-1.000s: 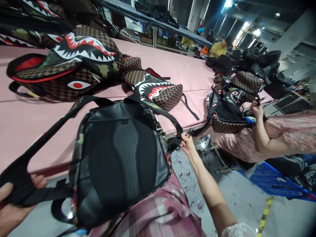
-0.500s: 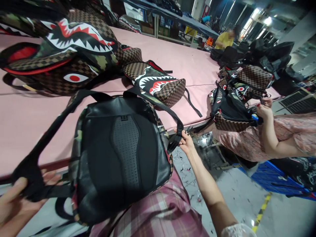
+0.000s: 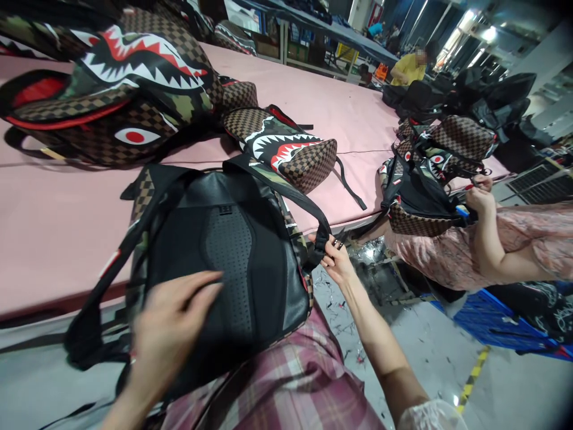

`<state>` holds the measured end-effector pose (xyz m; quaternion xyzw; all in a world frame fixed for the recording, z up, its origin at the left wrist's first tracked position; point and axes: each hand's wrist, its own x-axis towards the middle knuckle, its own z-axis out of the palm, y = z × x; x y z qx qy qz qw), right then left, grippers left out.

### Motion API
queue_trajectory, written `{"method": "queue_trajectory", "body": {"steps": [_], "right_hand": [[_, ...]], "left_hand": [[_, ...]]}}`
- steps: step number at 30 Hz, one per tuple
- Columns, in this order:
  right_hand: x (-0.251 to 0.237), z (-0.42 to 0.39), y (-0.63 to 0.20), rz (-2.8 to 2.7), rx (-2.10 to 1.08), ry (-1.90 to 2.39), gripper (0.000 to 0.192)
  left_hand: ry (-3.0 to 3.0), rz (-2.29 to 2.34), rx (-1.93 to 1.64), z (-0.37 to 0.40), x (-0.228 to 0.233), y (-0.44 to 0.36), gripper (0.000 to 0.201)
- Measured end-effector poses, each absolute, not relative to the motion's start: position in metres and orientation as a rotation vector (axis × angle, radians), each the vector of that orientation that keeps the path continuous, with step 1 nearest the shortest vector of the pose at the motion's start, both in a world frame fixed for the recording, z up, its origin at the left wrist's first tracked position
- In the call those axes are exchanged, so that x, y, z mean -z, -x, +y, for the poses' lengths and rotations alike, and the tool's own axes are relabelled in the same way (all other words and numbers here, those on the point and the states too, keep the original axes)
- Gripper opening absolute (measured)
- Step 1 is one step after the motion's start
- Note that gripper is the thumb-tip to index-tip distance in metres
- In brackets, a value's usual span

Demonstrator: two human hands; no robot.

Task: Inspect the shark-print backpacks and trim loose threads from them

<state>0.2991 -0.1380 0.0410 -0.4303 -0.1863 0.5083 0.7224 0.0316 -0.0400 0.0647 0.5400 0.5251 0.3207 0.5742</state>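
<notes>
A backpack (image 3: 237, 257) with a black padded back panel and camouflage sides rests on my lap, leaning against the pink table's edge (image 3: 54, 239). My left hand (image 3: 172, 325) lies open over the lower left of the panel, fingers spread, holding nothing. The left shoulder strap (image 3: 105, 280) hangs loose beside it. My right hand (image 3: 335, 258) pinches the end of the right shoulder strap (image 3: 293, 200) at the pack's right side, with small snips in the fingers.
Shark-mouth checkered backpacks (image 3: 111, 95) (image 3: 286, 152) lie on the pink table behind. To the right a seated person in a pink dress (image 3: 505, 251) holds another backpack (image 3: 418, 200). Thread scraps litter the floor; a blue crate (image 3: 487, 325) stands there.
My left hand let go of the left strap and moved right onto the back panel. The strap dropped slack. My right hand kept its hold on the right strap.
</notes>
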Motion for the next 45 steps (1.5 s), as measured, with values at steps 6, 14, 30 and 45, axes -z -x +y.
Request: {"method": "queue_trajectory", "body": {"steps": [6,14,30,45], "right_hand": [[-0.043,-0.143,-0.289,-0.436,-1.183,0.966,0.031],[-0.051,-0.175,-0.294,-0.847,-0.347,1.561,0.016],[-0.071,-0.162,-0.275,-0.658,-0.614,1.339,0.028],[-0.050,-0.219,-0.297,-1.149,-0.092,1.875,0.025]], "left_hand": [[-1.603,0.731,-0.387,-0.071,-0.057,-0.164,0.017],[-1.591,0.780,-0.323,-0.072,-0.045,-0.165,0.026],[-1.930,0.823,-0.479,-0.085,-0.044,-0.174,0.024],[-1.500,0.892,-0.103,-0.060,-0.046,-0.198,0.022]]}}
